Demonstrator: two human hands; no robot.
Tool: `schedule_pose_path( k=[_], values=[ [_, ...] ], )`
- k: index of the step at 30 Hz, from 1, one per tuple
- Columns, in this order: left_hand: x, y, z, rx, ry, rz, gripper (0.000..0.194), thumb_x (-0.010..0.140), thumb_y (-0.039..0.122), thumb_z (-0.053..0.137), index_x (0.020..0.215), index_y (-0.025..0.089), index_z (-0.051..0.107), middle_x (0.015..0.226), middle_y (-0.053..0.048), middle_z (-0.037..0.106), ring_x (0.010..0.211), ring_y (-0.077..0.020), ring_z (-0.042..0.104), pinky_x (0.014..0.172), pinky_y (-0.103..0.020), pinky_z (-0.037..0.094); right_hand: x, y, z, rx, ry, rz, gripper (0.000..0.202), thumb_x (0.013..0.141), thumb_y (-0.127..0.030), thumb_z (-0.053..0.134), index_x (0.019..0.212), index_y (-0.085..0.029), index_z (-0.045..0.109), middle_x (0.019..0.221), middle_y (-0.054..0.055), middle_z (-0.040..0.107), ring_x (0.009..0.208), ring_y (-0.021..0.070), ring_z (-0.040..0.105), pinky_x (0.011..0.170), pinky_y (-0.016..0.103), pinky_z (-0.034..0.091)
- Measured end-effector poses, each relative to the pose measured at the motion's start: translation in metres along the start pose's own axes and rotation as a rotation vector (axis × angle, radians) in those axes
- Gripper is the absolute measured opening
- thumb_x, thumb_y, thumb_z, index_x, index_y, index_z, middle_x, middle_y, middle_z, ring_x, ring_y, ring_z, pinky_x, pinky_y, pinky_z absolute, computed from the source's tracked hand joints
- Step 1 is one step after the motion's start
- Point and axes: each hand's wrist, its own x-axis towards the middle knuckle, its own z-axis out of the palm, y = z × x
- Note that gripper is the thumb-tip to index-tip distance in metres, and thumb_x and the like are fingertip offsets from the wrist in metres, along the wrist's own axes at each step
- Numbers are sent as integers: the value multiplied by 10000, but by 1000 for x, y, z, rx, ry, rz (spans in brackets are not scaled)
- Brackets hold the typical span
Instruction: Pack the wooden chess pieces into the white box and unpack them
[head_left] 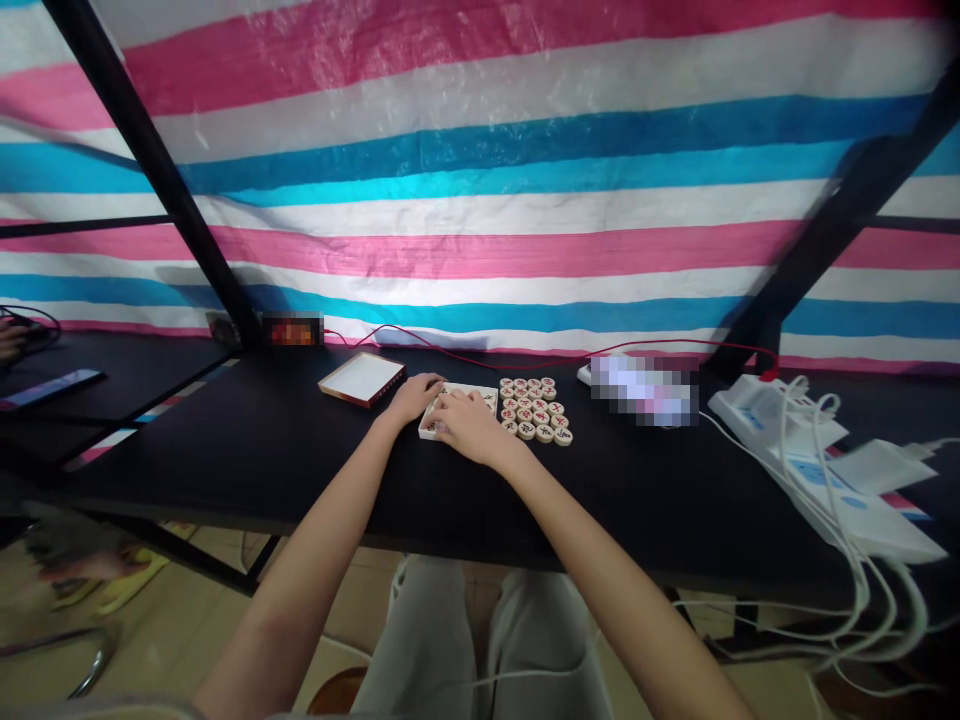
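Observation:
A shallow white box (427, 432) with Chinese chess pieces in it sits on the black table. My left hand (415, 398) is at its far left corner, the fingers bent over the rim and gripping it. My right hand (469, 425) reaches over the box, fingers curled down among the pieces; what is under the fingertips is hidden. Right beside the box, round Chinese chess pieces (541, 417) with red and black characters lie face up in close rows. To the left of my hands is the box lid (363, 379), its white inside facing up.
A white power strip (840, 500) with plugs and trailing cables lies on the right. Near it is a blurred-out white object (637, 388). A red cable (450, 350) runs along the back by a striped sheet (480, 200). At far left, another person's hand (10, 340) is near a phone (51, 388).

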Motion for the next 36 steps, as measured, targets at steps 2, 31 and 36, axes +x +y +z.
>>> schedule_pose_path(
  k=[2, 31, 36],
  values=[
    [0, 1, -1, 0, -11, -9, 367, 847, 323, 389, 1069, 167, 636, 1061, -90, 656, 958, -204, 597, 847, -306, 448, 7, -1, -1, 22, 23, 11, 286, 920, -271, 383, 953, -280, 667, 1053, 51, 573, 1026, 205, 421, 808, 361, 264],
    [2, -7, 1, -40, 8, 13, 397, 835, 402, 401, 995, 142, 656, 944, -77, 681, 840, -202, 600, 756, -291, 452, 8, 21, 13, 162, 290, 40, 229, 745, -425, 632, 904, -263, 653, 1159, 43, 487, 1065, 223, 384, 826, 358, 303],
    [1, -7, -1, -72, 3, 13, 384, 831, 377, 425, 1049, 152, 647, 1001, -80, 673, 891, -199, 602, 804, -293, 446, -23, 30, 1, 224, 449, 105, 217, 757, -423, 621, 894, -256, 635, 1122, 30, 533, 1043, 213, 428, 848, 351, 317]
  ],
)
